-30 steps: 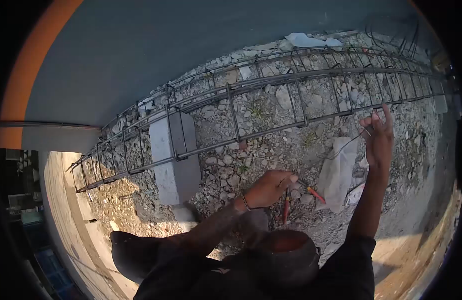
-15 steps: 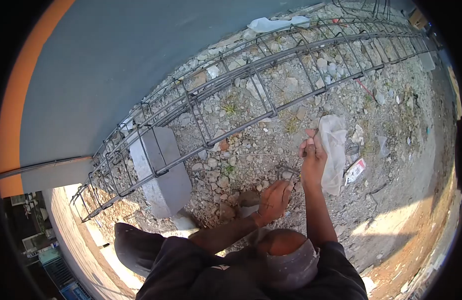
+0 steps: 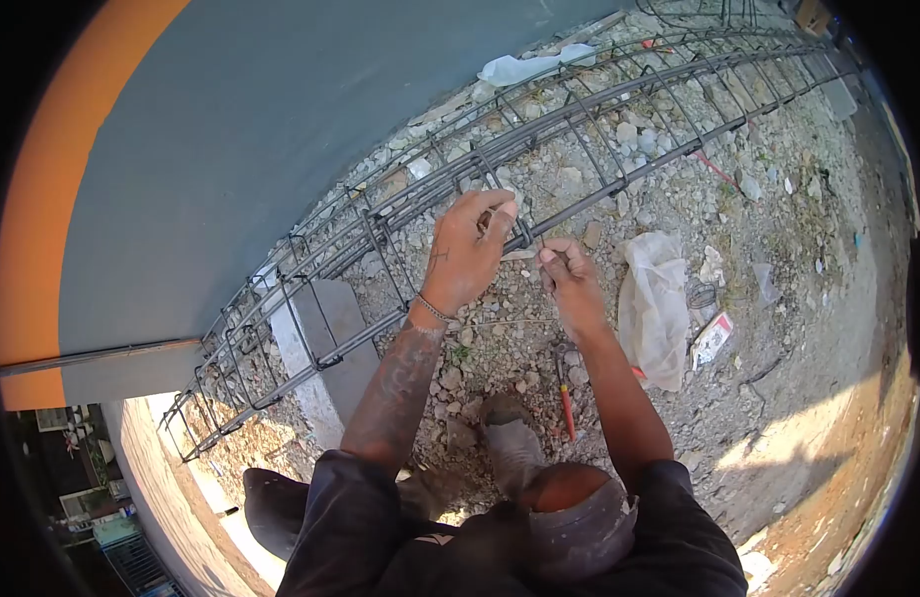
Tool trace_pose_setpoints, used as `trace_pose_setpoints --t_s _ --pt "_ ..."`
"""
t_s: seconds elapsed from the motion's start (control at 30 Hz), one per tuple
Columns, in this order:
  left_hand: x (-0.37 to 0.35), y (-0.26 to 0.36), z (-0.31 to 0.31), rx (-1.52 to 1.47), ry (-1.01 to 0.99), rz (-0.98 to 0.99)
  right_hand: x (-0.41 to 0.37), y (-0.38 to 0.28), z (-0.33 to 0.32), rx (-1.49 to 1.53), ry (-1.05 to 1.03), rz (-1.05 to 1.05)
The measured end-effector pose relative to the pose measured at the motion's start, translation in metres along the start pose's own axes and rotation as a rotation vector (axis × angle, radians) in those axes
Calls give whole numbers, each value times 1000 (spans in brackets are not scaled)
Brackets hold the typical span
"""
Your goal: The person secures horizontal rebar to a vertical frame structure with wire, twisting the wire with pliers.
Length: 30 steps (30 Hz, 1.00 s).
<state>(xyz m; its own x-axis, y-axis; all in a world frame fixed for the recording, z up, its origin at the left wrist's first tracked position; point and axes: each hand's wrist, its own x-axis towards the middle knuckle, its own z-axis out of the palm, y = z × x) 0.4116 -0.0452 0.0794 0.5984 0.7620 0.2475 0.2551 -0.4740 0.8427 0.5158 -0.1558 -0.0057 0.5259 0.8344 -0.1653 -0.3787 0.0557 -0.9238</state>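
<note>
A rebar cage point(image 3: 589, 204) of long bars and square stirrups runs across the view above the rubble. My left hand point(image 3: 470, 244) is at its near bar, fingers curled beside a stirrup; what lies in them is dark and hard to make out. Just right of it, my right hand point(image 3: 573, 282) pinches what looks like a thin wire between thumb and forefinger, close to the same bar. Pliers point(image 3: 565, 398) with red and yellow handles lie on the ground below my hands.
A concrete block point(image 3: 325, 348) sits under the cage's left part. To the right lie a white plastic bag point(image 3: 654, 308), a coil of wire point(image 3: 701, 296) and a red-and-white packet point(image 3: 712, 338). A grey wall point(image 3: 241, 149) stands behind the cage. My boot point(image 3: 510, 438) rests on the rubble.
My left hand has left the pliers on the ground and risen to the cage's near bar. My right hand has moved left from beside the plastic bag to the same bar.
</note>
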Motion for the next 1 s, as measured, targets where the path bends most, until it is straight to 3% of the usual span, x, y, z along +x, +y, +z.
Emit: trace_pose_setpoints --t_s 0.17,0.23,0.37,0.43,0.5,0.57,0.63,0.73,0.87,1.0 --pt "-2 -6 8 -22 -48 78 12 5 3 -43 -16 -38" --pt "0 -7 8 73 -67 -20 12 5 4 -98 -15 -57" --pt "7 -7 11 47 -34 -2 10 13 3 -34 -12 -58" --pt "5 -8 13 50 24 180 9 13 7 -59 3 -99" --pt "3 -6 12 55 17 200 6 12 14 -144 66 -267" --pt "0 -5 10 62 14 225 6 12 15 -234 95 -290" --pt "-5 -5 6 102 -51 411 10 14 17 -324 126 -314" --pt "-12 0 -8 145 -218 475 14 21 13 -299 153 -371" --pt "-15 -9 -19 3 -309 383 17 27 9 -179 73 -352" --pt "-12 -6 -11 15 -301 95 20 23 6 -197 47 -381"
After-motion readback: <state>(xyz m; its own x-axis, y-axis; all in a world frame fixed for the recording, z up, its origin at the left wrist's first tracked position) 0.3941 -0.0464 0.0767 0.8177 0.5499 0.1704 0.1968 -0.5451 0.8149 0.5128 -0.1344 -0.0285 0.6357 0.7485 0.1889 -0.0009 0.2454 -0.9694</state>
